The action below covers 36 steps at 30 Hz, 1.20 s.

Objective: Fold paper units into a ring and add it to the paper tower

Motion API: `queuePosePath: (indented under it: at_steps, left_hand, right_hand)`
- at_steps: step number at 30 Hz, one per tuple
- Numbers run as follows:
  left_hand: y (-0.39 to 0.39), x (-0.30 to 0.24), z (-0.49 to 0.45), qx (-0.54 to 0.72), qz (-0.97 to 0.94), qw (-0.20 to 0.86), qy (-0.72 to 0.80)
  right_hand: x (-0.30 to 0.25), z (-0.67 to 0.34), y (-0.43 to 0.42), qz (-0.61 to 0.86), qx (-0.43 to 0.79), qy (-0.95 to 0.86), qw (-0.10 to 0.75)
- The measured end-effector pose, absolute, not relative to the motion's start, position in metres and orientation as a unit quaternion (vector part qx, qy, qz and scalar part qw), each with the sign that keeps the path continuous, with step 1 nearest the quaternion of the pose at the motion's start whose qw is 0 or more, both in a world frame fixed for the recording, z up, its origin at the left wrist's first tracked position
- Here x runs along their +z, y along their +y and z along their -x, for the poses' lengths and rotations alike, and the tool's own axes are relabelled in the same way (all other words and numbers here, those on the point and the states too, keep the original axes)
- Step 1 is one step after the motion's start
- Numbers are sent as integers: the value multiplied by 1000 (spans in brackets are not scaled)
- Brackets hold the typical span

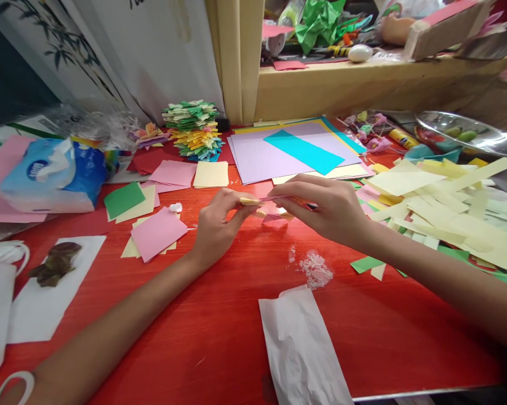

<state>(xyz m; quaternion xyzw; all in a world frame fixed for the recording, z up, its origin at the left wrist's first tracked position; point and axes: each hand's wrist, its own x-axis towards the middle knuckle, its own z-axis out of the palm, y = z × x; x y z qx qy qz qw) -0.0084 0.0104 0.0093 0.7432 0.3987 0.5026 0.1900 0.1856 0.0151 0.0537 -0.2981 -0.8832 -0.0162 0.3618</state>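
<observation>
Holding a small folded paper [265, 201] between them, the two hands met in the middle of the frame, just above the red table [219, 332]. The left hand [218, 225] pinched the yellow end of the paper with its thumb and fingers pressed together. The right hand [329, 209] pinched the other end, with its fingers closed tight on the pink part. The paper was off the table, and a few tiny bits lay under it.

Left of the hands lay a pink square [158, 232] on top of some yellow ones, and a green square [124, 199] a bit higher up. A small white cap [176, 207] sat near them. A blue tissue pack [53, 177] was at the left edge. A tall pile of folded paper pieces [193, 130] stood at the upper middle, and beside it was a big purple sheet [257, 160] with a blue strip [304, 152] on top. Lots of pale yellow strips [447, 214] lay in a heap on the right. A white paper bag [304, 349] lay at the bottom middle, near some white crumbs [316, 270].
</observation>
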Motion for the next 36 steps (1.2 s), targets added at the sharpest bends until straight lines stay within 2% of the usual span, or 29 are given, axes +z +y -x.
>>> queuePosePath:
  at_steps: [11,31,36]
  left_hand:
    - [11,9,8,503,-744,180,401]
    - [11,9,8,499,-749,184,395]
    - [11,9,8,500,-751,183,392]
  right_hand:
    - [50,-187,13,257,-108,-896,345]
    - [46,-188,14,236,-182,-900,318]
    - [44,-188,14,224,-180,-897,336]
